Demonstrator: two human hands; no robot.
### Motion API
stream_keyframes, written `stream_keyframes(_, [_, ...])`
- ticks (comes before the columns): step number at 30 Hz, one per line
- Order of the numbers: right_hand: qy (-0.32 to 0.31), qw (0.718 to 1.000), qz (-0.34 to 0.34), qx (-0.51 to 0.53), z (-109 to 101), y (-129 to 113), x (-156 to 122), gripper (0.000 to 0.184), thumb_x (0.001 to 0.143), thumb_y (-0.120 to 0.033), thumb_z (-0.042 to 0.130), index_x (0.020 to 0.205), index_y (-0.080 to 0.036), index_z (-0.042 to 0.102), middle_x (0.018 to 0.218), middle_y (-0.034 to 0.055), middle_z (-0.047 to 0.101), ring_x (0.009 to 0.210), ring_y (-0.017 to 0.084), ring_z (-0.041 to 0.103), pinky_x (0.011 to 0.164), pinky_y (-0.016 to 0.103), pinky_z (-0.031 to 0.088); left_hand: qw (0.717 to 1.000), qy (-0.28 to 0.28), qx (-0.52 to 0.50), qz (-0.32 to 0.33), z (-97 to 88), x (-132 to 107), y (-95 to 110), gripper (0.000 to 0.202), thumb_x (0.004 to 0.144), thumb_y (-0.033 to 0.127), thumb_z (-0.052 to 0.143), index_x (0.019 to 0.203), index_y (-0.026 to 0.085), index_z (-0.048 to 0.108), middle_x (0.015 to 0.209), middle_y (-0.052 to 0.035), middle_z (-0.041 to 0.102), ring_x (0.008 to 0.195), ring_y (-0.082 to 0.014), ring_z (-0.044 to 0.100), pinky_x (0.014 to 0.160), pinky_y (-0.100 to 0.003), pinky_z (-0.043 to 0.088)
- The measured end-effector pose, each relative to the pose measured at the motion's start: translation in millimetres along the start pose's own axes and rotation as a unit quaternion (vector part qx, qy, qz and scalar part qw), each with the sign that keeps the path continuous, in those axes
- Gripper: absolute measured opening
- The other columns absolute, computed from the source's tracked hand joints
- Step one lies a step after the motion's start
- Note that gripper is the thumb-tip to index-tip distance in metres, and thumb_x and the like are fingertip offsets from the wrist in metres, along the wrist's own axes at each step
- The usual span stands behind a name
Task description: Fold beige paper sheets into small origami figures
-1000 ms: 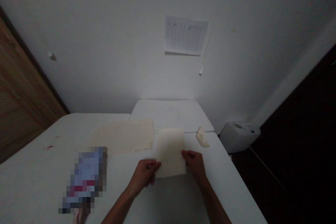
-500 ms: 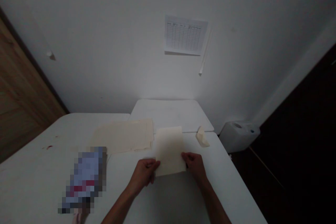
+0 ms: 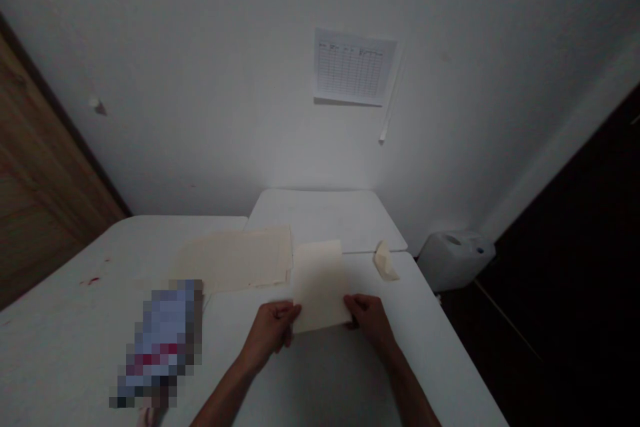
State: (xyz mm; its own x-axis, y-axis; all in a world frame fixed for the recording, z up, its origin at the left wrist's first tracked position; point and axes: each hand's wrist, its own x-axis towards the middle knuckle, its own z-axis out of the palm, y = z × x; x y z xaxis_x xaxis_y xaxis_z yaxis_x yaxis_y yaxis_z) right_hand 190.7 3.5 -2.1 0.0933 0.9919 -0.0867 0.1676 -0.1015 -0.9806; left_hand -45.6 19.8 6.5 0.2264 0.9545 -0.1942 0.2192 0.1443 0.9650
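A cream-coloured sheet of paper (image 3: 320, 280) is held between my two hands over the white table (image 3: 330, 380). My left hand (image 3: 273, 327) pinches its lower left edge between thumb and fingers. On the opposite edge, my right hand (image 3: 367, 313) grips the sheet the same way. Behind my left hand lie several cream paper sheets (image 3: 235, 260), overlapping and flat. A small folded piece of cream paper (image 3: 385, 261) rests beyond my right hand, near the table's right edge.
At the lower left lies a blurred-out blue, white and red item (image 3: 163, 333). A printed chart (image 3: 353, 68) hangs on the wall. Right of the table, lower down, stands a white plastic container (image 3: 455, 257). Wood panelling (image 3: 45, 140) borders the left side.
Both hands and the sheet between them have shifted slightly to the left. The other papers lie as before.
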Motion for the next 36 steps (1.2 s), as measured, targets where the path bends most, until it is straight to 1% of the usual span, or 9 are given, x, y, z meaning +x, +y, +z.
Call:
stream_keyframes(4, [-0.014, 1.0, 0.008, 0.004, 1, 2, -2, 0.058, 0.068, -0.068, 0.065, 0.069, -0.011, 0.07, 0.064, 0.0062, 0.067, 0.054, 0.017, 0.061, 0.05, 0.027, 0.052, 1.0, 0.001, 0.0, -0.002, -0.6, 1, 0, 0.054, 0.074, 0.068, 0.055, 0.071, 0.015, 0.061, 0.035, 0.0045, 0.048, 0.028, -0.007, 0.03, 0.033, -0.02, 0.017])
stream_keyframes(8, [-0.016, 0.999, 0.02, 0.022, 2, 3, -1, 0.059, 0.067, -0.069, 0.065, 0.073, -0.01, 0.07, 0.069, 0.0073, 0.068, 0.061, 0.02, 0.065, 0.054, 0.029, 0.054, 1.0, 0.002, 0.003, -0.004, -2.9, 1, -1, 0.055, 0.074, 0.069, 0.055, 0.072, 0.015, 0.061, 0.034, 0.0049, 0.048, 0.028, -0.0072, 0.03, 0.033, -0.02, 0.018])
stream_keyframes(13, [-0.028, 0.998, 0.046, 0.013, 4, 4, -3, 0.058, 0.067, -0.068, 0.065, 0.073, -0.01, 0.069, 0.066, 0.0074, 0.068, 0.055, 0.02, 0.066, 0.048, 0.026, 0.051, 1.0, 0.007, 0.0, 0.001, -5.5, 3, -3, 0.053, 0.074, 0.068, 0.055, 0.069, 0.015, 0.06, 0.034, 0.005, 0.047, 0.028, -0.0073, 0.031, 0.033, -0.019, 0.019])
stream_keyframes(22, [-0.004, 0.998, 0.033, -0.06, -1, 2, -9, 0.047, 0.075, -0.058, 0.062, 0.073, -0.012, 0.069, 0.059, 0.0065, 0.068, 0.052, 0.02, 0.066, 0.046, 0.024, 0.047, 0.999, 0.03, 0.034, -0.017, -2.6, 2, 0, 0.058, 0.069, 0.073, 0.053, 0.072, 0.016, 0.06, 0.034, 0.005, 0.046, 0.028, -0.0085, 0.032, 0.033, -0.02, 0.019])
stream_keyframes(25, [0.055, 0.985, -0.041, -0.16, -9, 1, -10, 0.034, 0.08, -0.048, 0.062, 0.075, -0.015, 0.071, 0.058, 0.0047, 0.068, 0.053, 0.019, 0.065, 0.053, 0.026, 0.049, 0.998, 0.013, 0.054, -0.012, -4.3, 1, 1, 0.055, 0.069, 0.073, 0.052, 0.064, 0.018, 0.055, 0.034, 0.0049, 0.045, 0.028, -0.008, 0.031, 0.033, -0.02, 0.018])
stream_keyframes(28, [0.098, 0.955, -0.17, -0.221, -17, 2, -6, 0.021, 0.083, -0.037, 0.061, 0.081, -0.019, 0.072, 0.075, 0.0051, 0.073, 0.066, 0.018, 0.067, 0.065, 0.028, 0.052, 0.997, -0.017, 0.078, -0.01, -6.0, 1, 1, 0.054, 0.07, 0.072, 0.051, 0.057, 0.02, 0.046, 0.034, 0.0045, 0.045, 0.028, -0.0075, 0.031, 0.033, -0.02, 0.019])
stream_keyframes(30, [0.068, 0.933, -0.255, -0.243, -19, 4, 0, 0.017, 0.086, -0.03, 0.058, 0.089, -0.02, 0.072, 0.089, 0.0056, 0.073, 0.078, 0.018, 0.067, 0.075, 0.029, 0.053, 0.995, -0.036, 0.093, -0.015, -6.6, 2, 1, 0.054, 0.069, 0.073, 0.051, 0.054, 0.021, 0.043, 0.034, 0.0043, 0.045, 0.028, -0.0077, 0.032, 0.033, -0.02, 0.02])
stream_keyframes(32, [0.007, 0.908, -0.32, -0.27, -20, 8, 7, 0.018, 0.088, -0.024, 0.056, 0.094, -0.021, 0.072, 0.098, 0.0055, 0.073, 0.09, 0.018, 0.066, 0.084, 0.031, 0.051, 0.993, -0.046, 0.105, -0.021, -6.8, 3, 2, 0.054, 0.068, 0.072, 0.051, 0.052, 0.021, 0.041, 0.034, 0.0043, 0.045, 0.028, -0.008, 0.034, 0.034, -0.021, 0.021])
stream_keyframes(36, [-0.077, 0.872, -0.352, -0.331, -21, 12, 15, 0.021, 0.09, -0.019, 0.054, 0.1, -0.023, 0.072, 0.104, 0.0039, 0.072, 0.098, 0.017, 0.063, 0.087, 0.03, 0.05, 0.991, -0.06, 0.112, -0.033, -6.9, 5, 2, 0.052, 0.067, 0.07, 0.052, 0.05, 0.022, 0.039, 0.033, 0.0036, 0.045, 0.028, -0.0087, 0.035, 0.034, -0.021, 0.023])
